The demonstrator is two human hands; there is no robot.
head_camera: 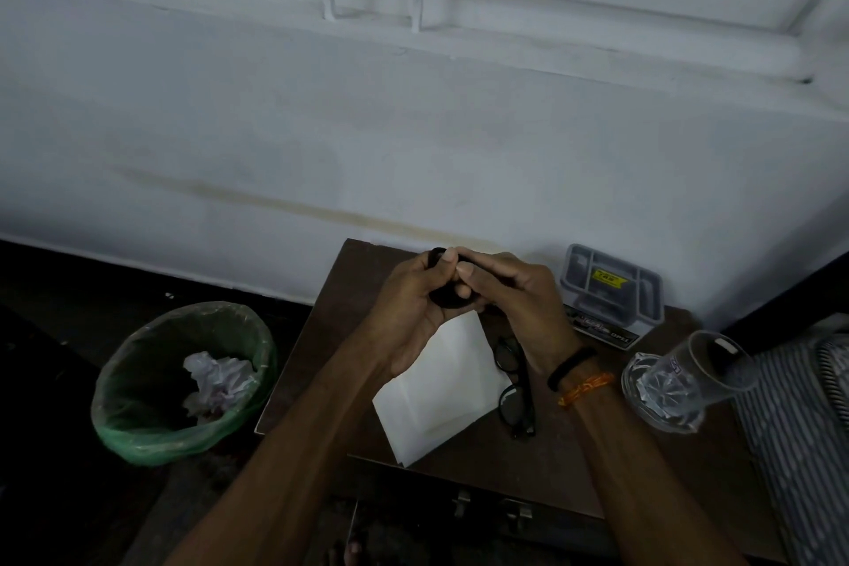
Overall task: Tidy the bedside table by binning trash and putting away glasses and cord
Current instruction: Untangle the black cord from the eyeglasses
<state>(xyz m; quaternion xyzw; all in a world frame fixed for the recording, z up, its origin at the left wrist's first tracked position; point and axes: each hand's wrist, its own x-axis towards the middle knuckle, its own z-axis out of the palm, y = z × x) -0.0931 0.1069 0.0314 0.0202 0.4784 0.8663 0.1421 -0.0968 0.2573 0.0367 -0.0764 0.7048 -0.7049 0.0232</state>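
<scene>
Fingers of left hand (409, 303) and right hand (514, 294) curl closed around a coiled black cord (448, 296), gripped between both above the dark brown wooden tabletop (574, 450); black-framed glasses (514, 386) lie beneath.

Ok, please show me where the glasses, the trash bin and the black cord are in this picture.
glasses (515, 386): head view, on the black frame between the two lenses.
trash bin (138, 437): head view, on the green liner at the near rim.
black cord (448, 300): head view, on the coiled part visible between both hands.
</scene>
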